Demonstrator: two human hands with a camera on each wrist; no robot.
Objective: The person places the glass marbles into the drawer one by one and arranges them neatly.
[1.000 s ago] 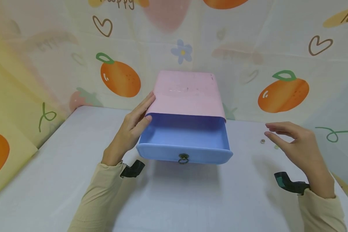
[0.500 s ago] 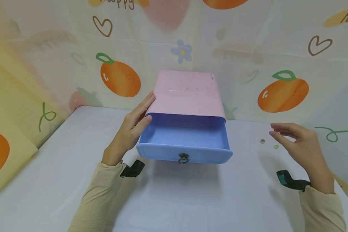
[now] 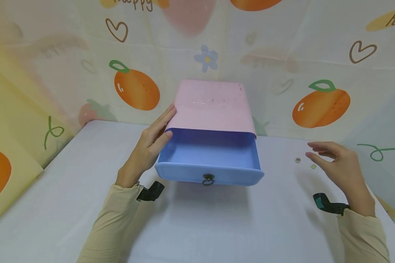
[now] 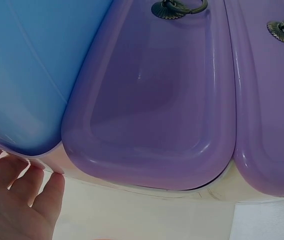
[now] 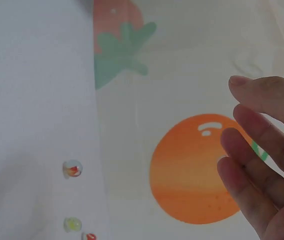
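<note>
A storage unit with a pink case (image 3: 214, 106) stands in the middle of the table, and its top blue drawer (image 3: 209, 174) is pulled out with a bare inside. My left hand (image 3: 147, 146) rests along the case's left side, fingers fairly straight and thumb near the front edge. In the left wrist view its fingertips touch the pink case beside the blue drawer (image 4: 27, 75). My right hand (image 3: 342, 166) hovers over the table at the right, fingers loosely bent, holding nothing. Near it lie small glass marbles, a reddish one (image 5: 73, 168) and a yellow-green one (image 5: 73, 224).
Purple drawers (image 4: 152, 100) with ring pulls sit below the blue one. Another reddish marble (image 5: 89, 236) shows at the right wrist view's lower edge. A printed cloth (image 3: 270, 47) hangs behind the white table (image 3: 214, 233).
My right hand has drawn slightly to the right and down, away from the marbles, leaving the yellow-green one in plainer sight. My left hand and the drawer have stayed still.
</note>
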